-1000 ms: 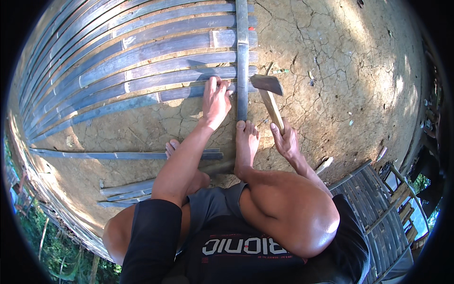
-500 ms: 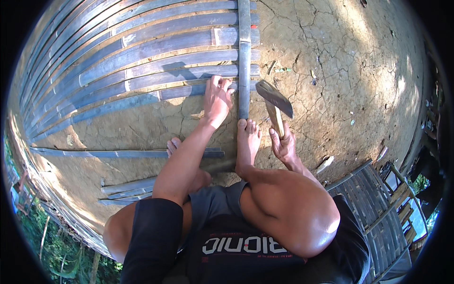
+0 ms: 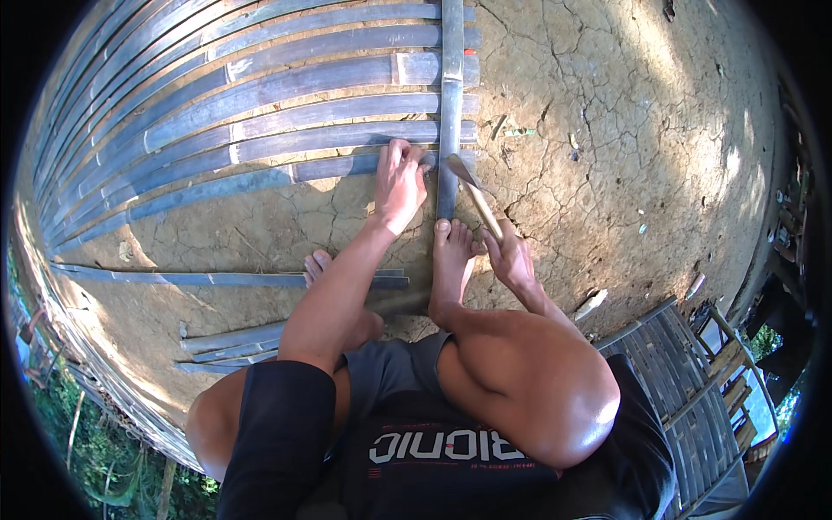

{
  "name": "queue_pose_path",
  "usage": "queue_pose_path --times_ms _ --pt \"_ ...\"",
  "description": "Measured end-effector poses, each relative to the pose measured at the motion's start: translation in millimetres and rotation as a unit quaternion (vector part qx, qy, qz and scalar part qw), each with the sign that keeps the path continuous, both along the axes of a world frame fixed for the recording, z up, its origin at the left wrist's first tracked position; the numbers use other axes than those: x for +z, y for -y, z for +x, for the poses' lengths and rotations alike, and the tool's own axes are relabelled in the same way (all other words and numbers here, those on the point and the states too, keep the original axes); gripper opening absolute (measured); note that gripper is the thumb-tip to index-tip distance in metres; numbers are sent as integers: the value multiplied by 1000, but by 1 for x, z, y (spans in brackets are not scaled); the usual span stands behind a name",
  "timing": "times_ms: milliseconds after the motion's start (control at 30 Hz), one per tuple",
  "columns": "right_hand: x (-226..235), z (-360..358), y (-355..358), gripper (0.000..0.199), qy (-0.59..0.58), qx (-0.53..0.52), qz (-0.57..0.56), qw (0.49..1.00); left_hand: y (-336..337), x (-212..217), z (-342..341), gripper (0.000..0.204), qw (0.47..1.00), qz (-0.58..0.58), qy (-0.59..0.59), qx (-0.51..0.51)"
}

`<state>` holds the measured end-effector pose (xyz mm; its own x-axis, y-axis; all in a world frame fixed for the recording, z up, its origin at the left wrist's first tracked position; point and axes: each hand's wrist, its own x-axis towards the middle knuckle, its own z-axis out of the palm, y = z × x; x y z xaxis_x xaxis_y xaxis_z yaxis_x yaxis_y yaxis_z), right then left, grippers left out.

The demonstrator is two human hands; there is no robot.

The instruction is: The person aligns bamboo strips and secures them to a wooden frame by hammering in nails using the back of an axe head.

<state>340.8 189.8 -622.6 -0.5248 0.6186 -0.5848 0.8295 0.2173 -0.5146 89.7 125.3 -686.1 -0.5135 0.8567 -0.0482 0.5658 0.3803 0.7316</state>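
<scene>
My left hand [image 3: 400, 186] is closed, its curled fingers on the nearest long bamboo slat [image 3: 347, 165], just left of the bamboo crosspiece [image 3: 451, 95]. A small grey shape shows by its fingertips, too unclear to name. My right hand [image 3: 513, 258] grips the wooden handle of a hammer [image 3: 483, 208]. The hammer's dark metal head is down at the crosspiece, over the end of that slat; whether it touches is unclear. The crosspiece lies across the ends of several grey slats. My bare right foot [image 3: 452, 256] is at its near end.
A loose bamboo strip [image 3: 217, 279] lies under my left foot [image 3: 319, 264]. Shorter bamboo pieces [image 3: 234, 342] are beside my left leg. Cracked bare earth [image 3: 624, 165] spreads to the right. A bamboo slat panel [image 3: 685, 390] stands at the lower right.
The hammer has swung down and left, from beside the crosspiece onto or close to it. My right hand moved slightly left with it. My left hand stays almost in place.
</scene>
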Motion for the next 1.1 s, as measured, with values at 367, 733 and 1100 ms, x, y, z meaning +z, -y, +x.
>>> queue_pose_path --times_ms 367,733,1100 --pt "-8 -5 17 25 -48 -76 -22 996 2 1 1 29 1000 11 -20 -4" --pt "5 -31 5 25 21 -76 -67 995 -2 -2 4 30 1000 11 3 2" --pt "2 8 34 25 -54 -122 1 991 -2 0 1 28 1000 21 -5 3"
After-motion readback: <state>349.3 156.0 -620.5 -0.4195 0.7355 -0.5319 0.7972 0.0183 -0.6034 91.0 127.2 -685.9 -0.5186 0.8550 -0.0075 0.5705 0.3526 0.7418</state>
